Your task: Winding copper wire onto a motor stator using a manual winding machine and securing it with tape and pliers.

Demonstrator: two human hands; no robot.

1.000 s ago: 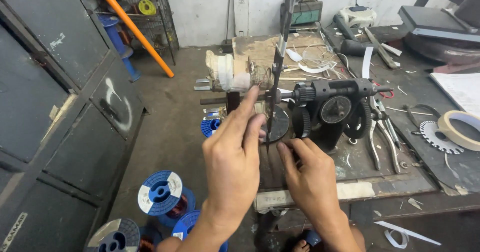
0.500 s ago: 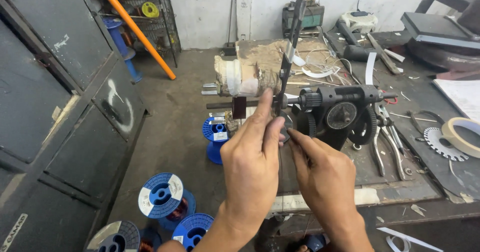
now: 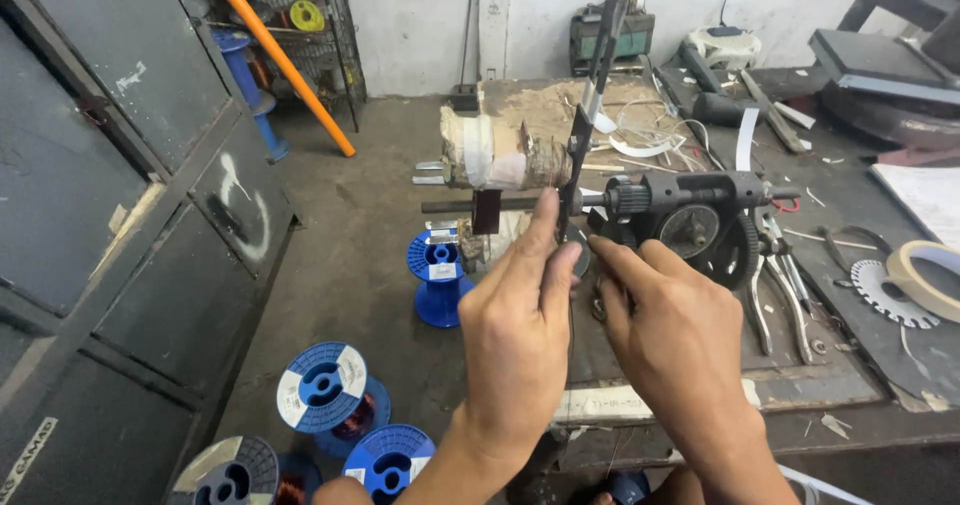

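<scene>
A black hand-cranked winding machine (image 3: 690,215) stands on the workbench (image 3: 800,385), with a thin shaft (image 3: 450,206) sticking out to its left. On the shaft sits a long dark flat plate (image 3: 592,85), standing nearly upright. My left hand (image 3: 520,335) pinches the plate's lower end between thumb and fingers. From the right, my right hand (image 3: 675,335) presses its fingertips on the same lower end, just in front of the machine's hub. Whatever lies between the fingertips is hidden.
Blue wire spools (image 3: 438,265) (image 3: 325,385) (image 3: 392,460) and a grey spool (image 3: 232,470) stand on the floor on the left, beside grey metal cabinets (image 3: 120,165). An orange pipe (image 3: 280,60) leans at the back. Pliers (image 3: 760,290), a toothed disc (image 3: 888,295) and a tape roll (image 3: 925,270) lie on the bench.
Both hands stay at the plate's lower end; my left hand has risen slightly and closed into a tighter pinch. The view has drifted a little.
</scene>
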